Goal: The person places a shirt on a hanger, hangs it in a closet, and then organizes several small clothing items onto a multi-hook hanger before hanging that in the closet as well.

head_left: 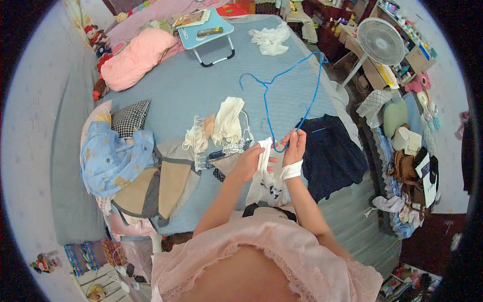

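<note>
- While seen from the head view, right hand [294, 143] pinching the near end of a blue wire hanger [292, 95], fingers pressed together on the wire just beside the left hand [249, 162].
- Left hand closed on the top edge of a white garment [265, 176], holding that edge up against the hanger's lower end; rest of the cloth hanging near, toward the body.
- Judged step: getting the white garment onto the hanger, not yet threaded through or over it.
- Next move, as a judgement: calls for steadying the wire with the right hand and feeding the cloth's edge over the hanger's arm without letting it slip.
- Hanger held above the blue bed [191, 90], long axis running from the hands far and slightly right; hook curling at the far left end, pointing left.
- Near left on the bed: a white clip rack [200, 143] with pale cloths, a pile of clothes [126, 166]; dark garment [329, 151] lying right of the hands.
</note>
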